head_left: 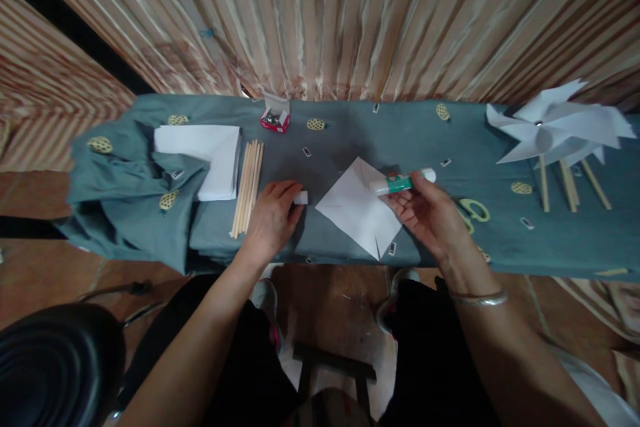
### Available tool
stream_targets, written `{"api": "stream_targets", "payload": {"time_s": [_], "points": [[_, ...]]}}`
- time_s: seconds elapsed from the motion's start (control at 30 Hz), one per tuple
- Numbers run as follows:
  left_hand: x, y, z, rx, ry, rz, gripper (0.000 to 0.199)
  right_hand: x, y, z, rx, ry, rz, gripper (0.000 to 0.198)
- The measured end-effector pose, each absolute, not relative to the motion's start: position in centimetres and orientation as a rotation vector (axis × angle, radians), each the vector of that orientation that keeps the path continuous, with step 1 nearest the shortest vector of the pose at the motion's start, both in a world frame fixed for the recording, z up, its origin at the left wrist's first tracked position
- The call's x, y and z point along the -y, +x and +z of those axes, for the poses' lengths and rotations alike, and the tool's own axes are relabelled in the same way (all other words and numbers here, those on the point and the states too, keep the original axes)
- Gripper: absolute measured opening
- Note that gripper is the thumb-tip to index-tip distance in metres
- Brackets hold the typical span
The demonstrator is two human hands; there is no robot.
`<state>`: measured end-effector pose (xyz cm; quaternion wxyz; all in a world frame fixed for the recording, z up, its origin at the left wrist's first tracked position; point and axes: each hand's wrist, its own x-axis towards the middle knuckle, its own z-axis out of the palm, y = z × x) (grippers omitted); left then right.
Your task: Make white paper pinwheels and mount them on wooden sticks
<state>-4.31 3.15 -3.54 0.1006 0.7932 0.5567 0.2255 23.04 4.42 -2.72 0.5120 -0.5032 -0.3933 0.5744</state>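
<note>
Clock face centred on the paper square, 12 toward the curtain (340, 27).

Right hand (433, 213): palm partly up, fingers curled under the glue stick (399, 183), thumb closed on its right end; gripped. Glue stick at 2 o'clock, its left end over the paper in view; contact with the sheet cannot be told. Long axis nearly level, running 9 to 3, left end pointing to 9 and dipping slightly.

Left hand (271, 213): thumb and fingertips pinched around a small white cap (301, 198), at 9 o'clock, just off the paper's edge.

Paper square (353, 210): flat on the cloth (345, 127), set as a diamond, corners near 12 and 9; slit visible at the corner near 5.

Scissors (477, 209) at 3 o'clock, beside the right hand, partly hidden. Pinwheels (547, 120) farther out at 2.
</note>
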Motion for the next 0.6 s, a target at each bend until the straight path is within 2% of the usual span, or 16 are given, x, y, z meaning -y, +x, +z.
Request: {"api": "stream_targets", "payload": {"time_s": [0.07, 0.23, 0.47, 0.6], "points": [[-3.0, -4.2, -3.5, -1.621, 2.320, 0.704, 0.027, -4.2, 22.5, -2.8, 0.905, -1.222, 1.413, 0.025], [-2.7, -3.3, -3.1, -1.546, 2.162, 0.840, 0.029, -4.0, 21.5, -3.0, 0.835, -1.210, 1.476, 0.023], [-1.6, -1.1, -2.9, -1.321, 2.225, 0.925, 0.029, -4.8, 23.1, -2.5, 1.033, -1.332, 1.071, 0.025], [0.1, 1.1, -3.3, -1.094, 2.359, 0.833, 0.030, -4.5, 23.5, -2.2, 1.296, -1.439, 0.865, 0.020]]}}
